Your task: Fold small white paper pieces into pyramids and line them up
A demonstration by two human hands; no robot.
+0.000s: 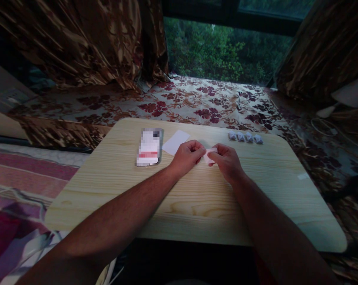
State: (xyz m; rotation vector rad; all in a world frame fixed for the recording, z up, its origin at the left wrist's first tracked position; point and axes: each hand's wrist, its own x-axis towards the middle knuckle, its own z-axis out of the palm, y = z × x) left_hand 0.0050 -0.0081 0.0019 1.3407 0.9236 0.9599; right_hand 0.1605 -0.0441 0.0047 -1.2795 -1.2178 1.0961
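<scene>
Between my two hands is a small piece of white paper (209,155), held just over the middle of the table. My left hand (189,155) pinches its left edge with closed fingers. On its right side, the thumb of my right hand (225,159) presses on top, with the fingers curled behind it. Whether the paper is folded I cannot tell. A flat white sheet (175,142) lies just beyond my left hand. Several small folded white paper pieces (245,137) stand in a row beyond my right hand.
The light wooden table (196,209) has rounded corners. A phone (149,147) with a blurred-out screen lies at its left. A small pale scrap (302,176) is near the right edge. Behind stand a flower-patterned sill cover (196,99), brown curtains (107,43) and a window.
</scene>
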